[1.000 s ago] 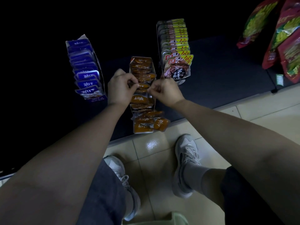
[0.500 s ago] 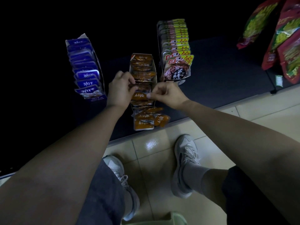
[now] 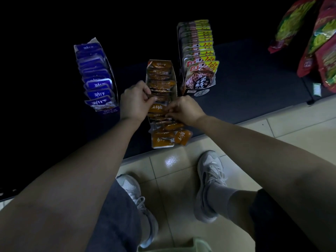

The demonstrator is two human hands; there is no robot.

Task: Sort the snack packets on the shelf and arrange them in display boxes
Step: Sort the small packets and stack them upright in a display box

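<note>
- Straight below me in the head view, my left hand (image 3: 135,100) sits at the left wall of the middle display box (image 3: 175,84), fingers curled, pinching the edge of one of the orange packets (image 3: 161,82) standing in a row inside it.
- My right hand (image 3: 183,110) is at the box's right side, nearer the front edge of the shelf (image 3: 245,84). Its thumb and fingertips are closed on an orange packet in the same row, just across from my left hand.
- More loose orange packets (image 3: 167,137) lie in a heap at the shelf's front edge, just ahead of the box's open end and below my right hand.
- Towards the shelf's left end stands a box of blue packets (image 3: 94,77), filed upright one behind another.
- Just right of the middle box, a taller box holds brown packets (image 3: 198,51) with yellow corners, also filed upright.
- Red and green bags (image 3: 323,42) hang at the shelf's far right end.
- Under my arms are my white shoes (image 3: 209,179) on the tiled floor (image 3: 172,179).
</note>
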